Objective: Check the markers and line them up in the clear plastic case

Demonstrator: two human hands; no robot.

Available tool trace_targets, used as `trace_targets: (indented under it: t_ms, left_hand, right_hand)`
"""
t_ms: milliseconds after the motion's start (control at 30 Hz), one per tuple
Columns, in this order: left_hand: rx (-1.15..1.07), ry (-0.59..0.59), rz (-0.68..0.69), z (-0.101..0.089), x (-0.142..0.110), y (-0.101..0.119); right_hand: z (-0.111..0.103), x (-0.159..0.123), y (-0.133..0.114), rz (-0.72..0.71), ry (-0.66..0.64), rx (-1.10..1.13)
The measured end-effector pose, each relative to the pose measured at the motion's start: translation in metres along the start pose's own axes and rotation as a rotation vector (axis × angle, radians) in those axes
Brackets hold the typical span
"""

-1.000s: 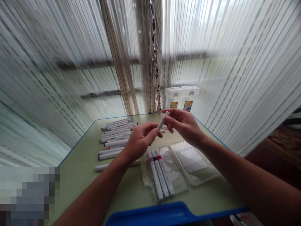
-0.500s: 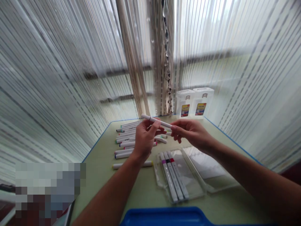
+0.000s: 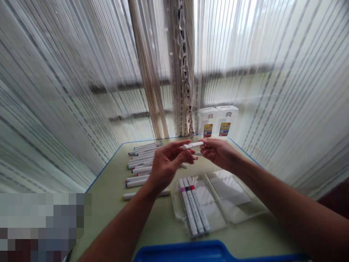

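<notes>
The white marker [image 3: 194, 145] has tipped, left end lower; my right hand [image 3: 219, 152] pinches it; my left hand [image 3: 165, 162], I can't tell.

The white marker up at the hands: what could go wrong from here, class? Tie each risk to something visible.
The white marker is held at one end by the right hand, above the table, so it could slip and drop. Loose markers lie near the left forearm; a brush might set one rolling. The right forearm extends beside the open clear case; a bump might shift it and its three markers.
</notes>
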State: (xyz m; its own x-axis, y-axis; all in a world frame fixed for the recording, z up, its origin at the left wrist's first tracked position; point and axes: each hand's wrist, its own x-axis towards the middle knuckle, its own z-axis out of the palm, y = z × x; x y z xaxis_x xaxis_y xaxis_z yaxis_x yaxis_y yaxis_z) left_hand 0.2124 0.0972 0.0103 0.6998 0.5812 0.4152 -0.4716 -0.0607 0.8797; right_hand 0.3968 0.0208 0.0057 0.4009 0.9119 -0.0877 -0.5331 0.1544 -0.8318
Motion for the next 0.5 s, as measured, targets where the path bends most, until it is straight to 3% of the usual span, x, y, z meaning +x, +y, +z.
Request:
trace_targets:
  t_ms: [200,500]
  left_hand:
    - [0.003,-0.088,-0.049,-0.0056,-0.0009,-0.0015]
    - [-0.061,-0.100,-0.120,-0.0062,-0.0006,-0.0005]
  right_hand:
    - [-0.0015,0.0033,0.0006,-0.007,0.031,0.031]
    - [-0.0020,0.0045,0.0008,-0.123,0.048,0.007]
